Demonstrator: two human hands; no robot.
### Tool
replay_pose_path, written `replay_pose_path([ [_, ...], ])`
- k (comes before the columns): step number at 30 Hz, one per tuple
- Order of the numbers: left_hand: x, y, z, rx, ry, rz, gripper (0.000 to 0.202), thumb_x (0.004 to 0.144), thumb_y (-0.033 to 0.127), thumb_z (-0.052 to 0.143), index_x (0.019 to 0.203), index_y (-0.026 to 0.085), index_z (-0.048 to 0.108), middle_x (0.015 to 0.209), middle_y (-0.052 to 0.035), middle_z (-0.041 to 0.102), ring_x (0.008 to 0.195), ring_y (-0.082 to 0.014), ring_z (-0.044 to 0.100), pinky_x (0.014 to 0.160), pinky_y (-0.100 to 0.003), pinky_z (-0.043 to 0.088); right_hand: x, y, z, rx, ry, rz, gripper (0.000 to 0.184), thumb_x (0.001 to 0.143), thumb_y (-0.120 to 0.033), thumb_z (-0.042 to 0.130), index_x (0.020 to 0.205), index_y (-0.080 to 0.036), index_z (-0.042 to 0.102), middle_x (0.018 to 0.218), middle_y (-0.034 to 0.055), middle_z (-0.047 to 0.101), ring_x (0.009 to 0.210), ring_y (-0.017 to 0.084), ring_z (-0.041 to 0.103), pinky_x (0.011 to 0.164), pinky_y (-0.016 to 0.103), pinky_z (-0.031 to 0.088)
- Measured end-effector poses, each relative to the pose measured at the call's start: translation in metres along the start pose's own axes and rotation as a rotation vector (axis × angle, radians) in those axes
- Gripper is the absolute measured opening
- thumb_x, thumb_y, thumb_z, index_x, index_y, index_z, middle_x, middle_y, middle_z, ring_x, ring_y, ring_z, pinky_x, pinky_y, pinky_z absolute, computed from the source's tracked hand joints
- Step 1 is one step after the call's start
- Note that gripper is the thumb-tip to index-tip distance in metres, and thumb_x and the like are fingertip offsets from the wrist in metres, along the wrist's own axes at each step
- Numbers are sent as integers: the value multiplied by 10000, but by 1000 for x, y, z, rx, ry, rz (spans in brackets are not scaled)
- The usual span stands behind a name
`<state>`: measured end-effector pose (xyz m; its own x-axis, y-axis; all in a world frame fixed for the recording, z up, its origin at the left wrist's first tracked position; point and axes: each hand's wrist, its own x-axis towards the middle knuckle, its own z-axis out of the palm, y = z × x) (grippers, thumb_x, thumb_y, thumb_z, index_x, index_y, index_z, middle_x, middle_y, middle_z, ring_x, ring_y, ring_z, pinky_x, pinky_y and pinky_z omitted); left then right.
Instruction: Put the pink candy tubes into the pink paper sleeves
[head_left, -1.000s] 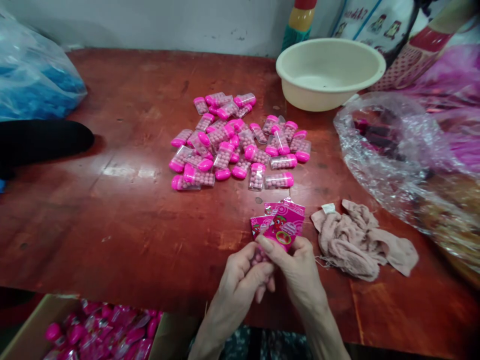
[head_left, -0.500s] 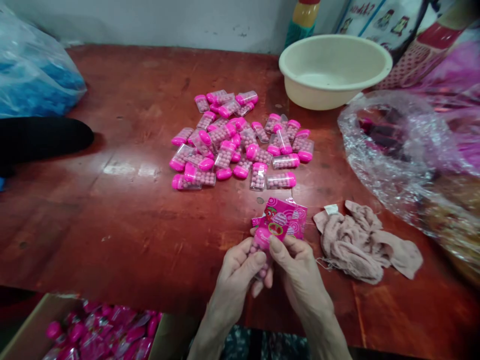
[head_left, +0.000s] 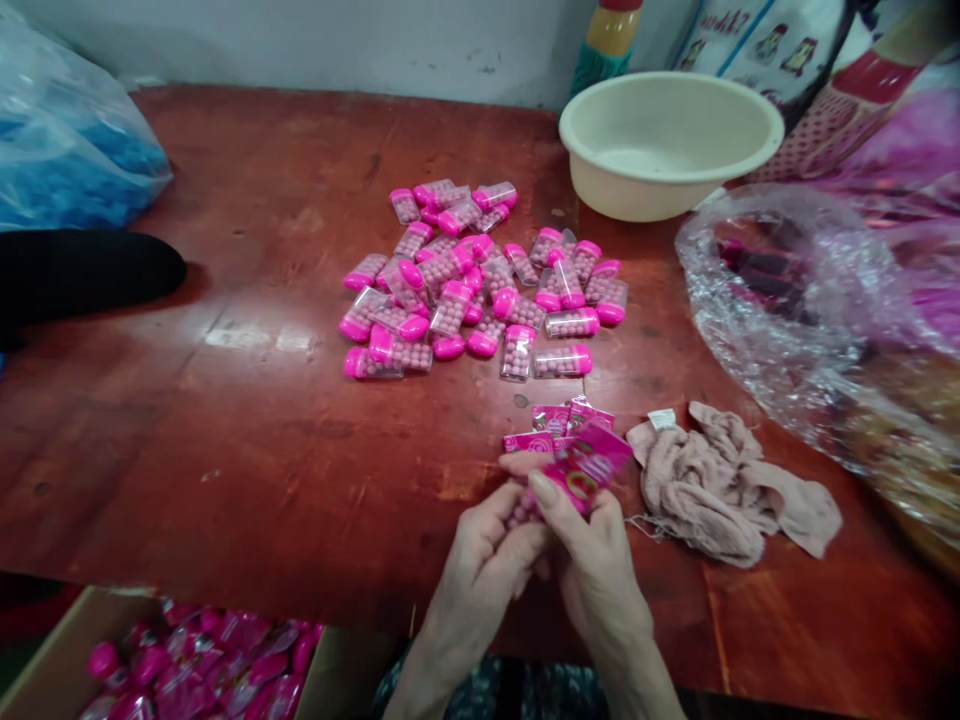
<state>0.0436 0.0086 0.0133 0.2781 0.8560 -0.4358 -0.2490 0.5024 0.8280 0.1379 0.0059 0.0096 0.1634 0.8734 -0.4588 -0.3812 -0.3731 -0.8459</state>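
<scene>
Many packs in box, near left, seemingly done; dozens of vials left loose, farther off. Left hand grips one vial; right hand pinches sachet.

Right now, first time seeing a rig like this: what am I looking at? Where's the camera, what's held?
No machine here: these are a person's bare hands, seen by a camera on their head looking forward and down. The left hand holds a container of pink balls, mostly hidden by fingers; the right hand pinches a pink printed packet against it. On the reddish table lie more packets, a pile of pink-capped containers, a crumpled cloth and a cream basin.
</scene>
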Motion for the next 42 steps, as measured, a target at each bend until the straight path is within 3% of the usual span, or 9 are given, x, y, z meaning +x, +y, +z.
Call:
replay_pose_path([
  [4, -7, 2, -1, 130, 18, 18, 266, 773, 258, 610, 1018, 175, 672, 723, -38, 612, 608, -147, 493, 517, -224, 395, 2, -3, 5, 7, 156, -4, 217, 671, -307, 764, 811, -168, 675, 685, -12, 659, 574, 116, 592, 558, 221, 507],
  [10, -14, -4, 4, 218, 261, 146, 173, 723, 216, 656, 880, 196, 725, 611, -34, 570, 591, -176, 462, 505, -239, 372, -1, -8, 5, -101, 48, -42, 162, 672, -253, 758, 799, -176, 693, 840, 24, 711, 768, 165, 651, 727, 255, 526],
  [13, -8, -3, 3, 120, 54, 32, 170, 796, 304, 586, 854, 169, 671, 551, 2, 506, 472, -120, 381, 426, -219, 299, -2, -13, -5, -24, -47, 0, 240, 673, -290, 762, 878, -189, 687, 835, 24, 711, 633, 139, 641, 547, 216, 528],
  [16, -1, 0, 0, 25, -114, -48, 204, 843, 344, 528, 826, 149, 584, 545, 22, 494, 423, -66, 321, 398, -188, 232, -1, -16, -12, 74, -76, 53, 231, 739, -383, 696, 843, -178, 677, 639, 9, 680, 398, 109, 550, 361, 209, 456],
  [21, -5, 1, 2, 114, 13, 1, 203, 839, 342, 540, 758, 157, 564, 537, 30, 476, 434, -65, 338, 405, -188, 253, -2, -13, -5, -19, 25, 31, 208, 729, -362, 709, 729, -156, 680, 562, -16, 625, 403, 78, 505, 382, 177, 429],
  [26, -7, -6, 7, 90, 195, 45, 208, 798, 350, 596, 878, 160, 629, 593, 16, 530, 500, -100, 418, 454, -202, 326, -4, -2, 4, -86, 58, 21, 208, 709, -367, 718, 757, -168, 677, 674, 10, 658, 636, 143, 596, 588, 228, 499],
  [32, 3, -7, 3, -128, 70, -34, 251, 825, 330, 577, 1035, 194, 591, 742, 0, 612, 562, -99, 506, 506, -193, 393, 3, 0, -1, -129, -13, 25, 232, 772, -412, 643, 754, -182, 622, 518, -59, 503, 367, 70, 395, 347, 185, 350],
  [37, 6, 3, -13, 75, 209, 139, 267, 815, 307, 603, 1047, 178, 626, 958, -50, 675, 840, -159, 600, 754, -235, 448, 8, -12, -8, -268, -61, -62, 213, 800, -380, 626, 781, -168, 632, 693, -4, 593, 663, 130, 530, 629, 229, 451],
  [42, 20, 2, -17, -247, 152, 57, 216, 803, 304, 618, 930, 143, 684, 795, -50, 701, 704, -161, 626, 675, -264, 479, 4, -13, -11, -266, -226, 40, 217, 753, -345, 684, 867, -174, 616, 692, -24, 560, 629, 110, 489, 569, 207, 418],
])
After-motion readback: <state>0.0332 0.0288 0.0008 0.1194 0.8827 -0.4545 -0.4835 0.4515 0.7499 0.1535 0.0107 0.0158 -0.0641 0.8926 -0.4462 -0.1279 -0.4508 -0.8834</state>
